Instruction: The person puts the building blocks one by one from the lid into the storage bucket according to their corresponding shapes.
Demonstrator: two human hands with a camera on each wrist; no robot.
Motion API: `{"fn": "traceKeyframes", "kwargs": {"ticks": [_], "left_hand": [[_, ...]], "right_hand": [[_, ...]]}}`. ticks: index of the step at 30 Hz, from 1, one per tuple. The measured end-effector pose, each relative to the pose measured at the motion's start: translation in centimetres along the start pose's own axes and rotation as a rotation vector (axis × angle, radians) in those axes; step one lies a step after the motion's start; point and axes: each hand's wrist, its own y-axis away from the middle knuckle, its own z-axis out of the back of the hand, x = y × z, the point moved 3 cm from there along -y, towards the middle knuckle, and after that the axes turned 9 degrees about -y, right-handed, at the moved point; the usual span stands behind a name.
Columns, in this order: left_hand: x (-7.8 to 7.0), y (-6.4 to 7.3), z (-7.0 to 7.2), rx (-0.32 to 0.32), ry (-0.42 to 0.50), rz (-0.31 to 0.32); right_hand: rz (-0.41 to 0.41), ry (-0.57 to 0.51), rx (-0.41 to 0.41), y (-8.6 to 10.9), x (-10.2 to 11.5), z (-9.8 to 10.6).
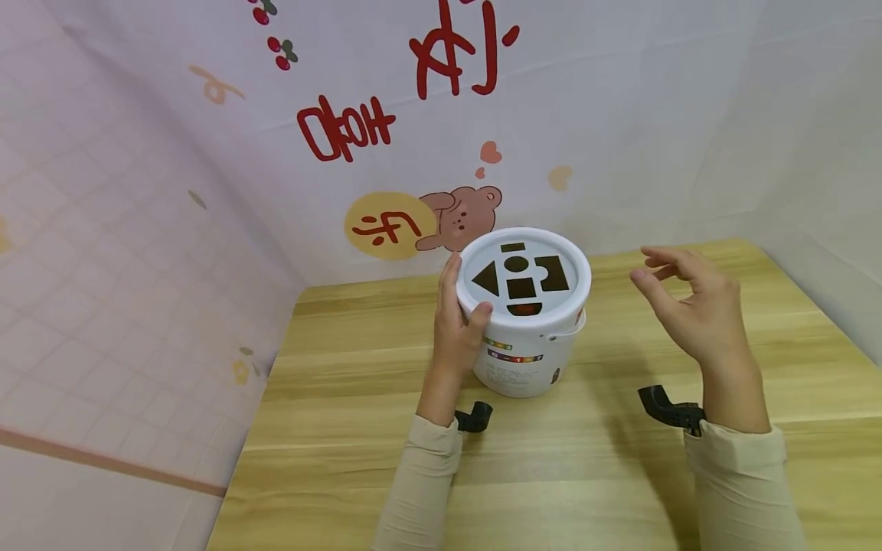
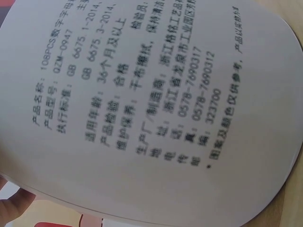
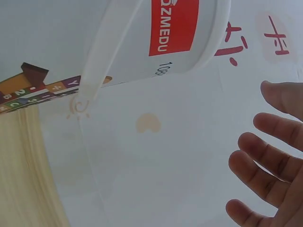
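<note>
A white toy bucket [image 1: 527, 352] stands upright on the table, its lid [image 1: 492, 256] cut with dark shaped holes: a triangle, a circle, a square and others. Something red shows in the hole nearest me. With my left hand [image 1: 458, 329] I grip the bucket's left side just under the lid, thumb at the front and fingers round the side. Printed text on the bucket [image 2: 189, 189] fills the left wrist view. My right hand [image 1: 703, 306] is raised to the right of the bucket, holding nothing, its fingers [image 3: 265, 179] loosely bent and apart from it.
The wood-grain table [image 1: 344, 459] spreads around the bucket. Behind it hangs a white cloth backdrop [image 1: 620, 92] with red characters and a pink bear. A white handle [image 1: 572, 329] hangs at the bucket's right side. Black wrist mounts [image 1: 671, 413] project from both sleeves.
</note>
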Motion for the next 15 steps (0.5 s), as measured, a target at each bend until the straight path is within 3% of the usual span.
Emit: {"fn": "traceKeyframes", "kwargs": {"ticks": [15], "left_hand": [[0.14,1.01,0.77,-0.004,-0.017,0.010]], "right_hand": [[0.028,0.012,0.037,0.88,-0.08,-0.40]]}}
